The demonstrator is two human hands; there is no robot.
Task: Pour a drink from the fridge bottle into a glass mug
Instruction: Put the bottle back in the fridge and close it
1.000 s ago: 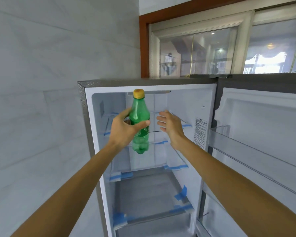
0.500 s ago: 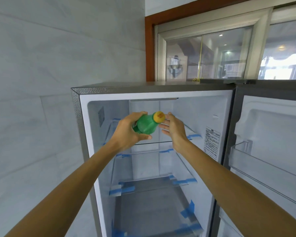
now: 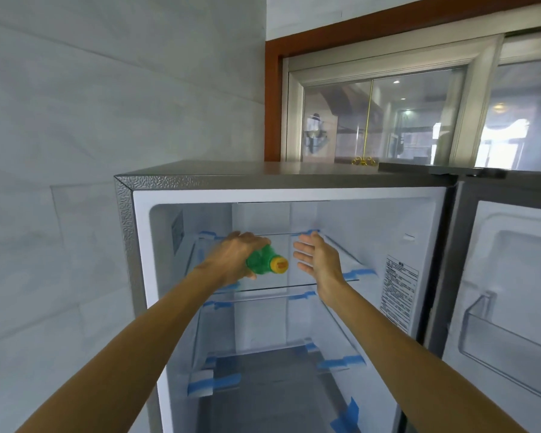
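In front of the open fridge's (image 3: 126, 214) top compartment: left hand (image 3: 231, 260) wraps the green ribbed plastic bottle (image 3: 260, 263), tipped so its round yellow cap (image 3: 279, 265) faces the camera. Right hand (image 3: 318, 258) is just right of the cap, fingers straight and spread, not touching. Clear glass shelf (image 3: 341, 256) behind, corners under blue tape (image 3: 361, 272). Fridge shell dimpled grey metal, smooth white inside. Clear door bin (image 3: 497, 335) far right.
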